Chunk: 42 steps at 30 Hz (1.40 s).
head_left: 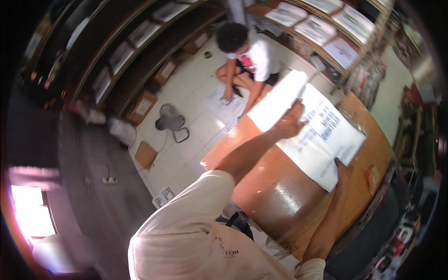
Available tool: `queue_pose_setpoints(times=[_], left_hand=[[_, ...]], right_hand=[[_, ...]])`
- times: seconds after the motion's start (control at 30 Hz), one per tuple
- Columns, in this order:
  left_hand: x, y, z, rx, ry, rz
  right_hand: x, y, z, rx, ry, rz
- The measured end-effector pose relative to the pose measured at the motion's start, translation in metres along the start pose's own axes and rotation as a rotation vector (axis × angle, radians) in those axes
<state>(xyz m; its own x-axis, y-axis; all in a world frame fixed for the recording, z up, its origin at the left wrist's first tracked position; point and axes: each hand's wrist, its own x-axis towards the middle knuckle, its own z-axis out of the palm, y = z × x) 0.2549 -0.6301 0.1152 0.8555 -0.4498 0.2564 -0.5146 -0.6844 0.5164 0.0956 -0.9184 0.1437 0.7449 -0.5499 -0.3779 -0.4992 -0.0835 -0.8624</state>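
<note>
A large white sheet with dark printing lies on the brown wooden table, its far left part a blank white flap. I cannot tell whether it is one folded sheet or several layers. My left hand rests on it beside the flap, fingers stretched out and palm down. At the sheet's near right edge is my right hand, its thumb on top and the edge in its grip; the rest of its fingers are partly hidden. Both forearms reach over the table from the lower edge.
The shiny table slants across the middle. Beyond it a person sits on the tiled floor, one hand on printed papers. Shelves with white packs line the back. A grey stool-like object and a cardboard box stand left.
</note>
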Motion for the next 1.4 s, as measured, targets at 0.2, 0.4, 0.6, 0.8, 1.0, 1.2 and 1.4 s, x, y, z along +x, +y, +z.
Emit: queue_pose_setpoints(times=[0.2,0.4,0.6,0.8,1.0,1.2,1.4], left_hand=[[-0.049,0.030,-0.048,-0.376,-0.143,0.057],[-0.218,-0.005,-0.193,-0.482,-0.220,0.135],[-0.443,-0.219,-0.283,-0.472,-0.390,-0.771],[-0.716,-0.436,-0.352,-0.167,-0.151,-1.359],[-0.840,-0.483,-0.424,-0.151,0.771,-1.824],[-0.903,-0.459,-0.348,-0.610,0.794,-2.148],[-0.850,-0.473,-0.406,-0.167,0.611,-1.926]], right_hand=[[0.012,-0.007,-0.005,0.033,-0.123,0.050],[-0.042,-0.035,-0.012,-0.077,0.076,-0.050],[-0.139,-0.036,0.087,-0.492,0.724,-0.694],[-0.304,-0.067,0.439,-0.185,0.054,-0.714],[-0.399,-0.103,0.729,-0.445,-0.731,-0.828],[-0.462,-0.123,0.941,-0.534,-1.117,-1.068],[-0.526,-0.142,1.085,-0.657,-1.335,-1.156]])
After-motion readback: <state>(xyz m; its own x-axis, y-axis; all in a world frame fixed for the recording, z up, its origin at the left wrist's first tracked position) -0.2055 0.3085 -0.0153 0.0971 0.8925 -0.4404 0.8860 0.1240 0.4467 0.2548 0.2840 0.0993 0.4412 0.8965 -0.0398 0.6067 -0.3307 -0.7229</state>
